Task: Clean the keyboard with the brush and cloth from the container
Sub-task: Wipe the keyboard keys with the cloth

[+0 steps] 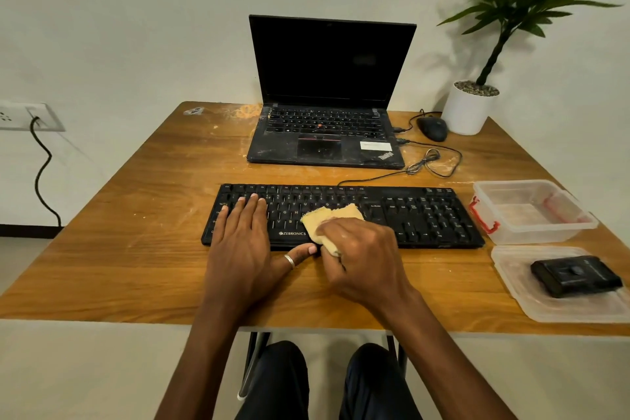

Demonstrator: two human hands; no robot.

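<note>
right hand (pixel 361 256): fist closed on the cloth (pixel 332 220), mid-keyboard (pixel 426 218)
left hand (pixel 243 242): flat, holding nothing
unwiped keys: probably rightward, along its long axis

A black keyboard (pixel 426 215) lies flat across the middle of the table. A crumpled yellow cloth (pixel 332 220) rests on its middle keys. To the right stands a clear plastic container (pixel 531 211) with red clips, open. Nearer, its lid (pixel 511 269) lies flat, carrying a black brush (pixel 576 274).
</note>
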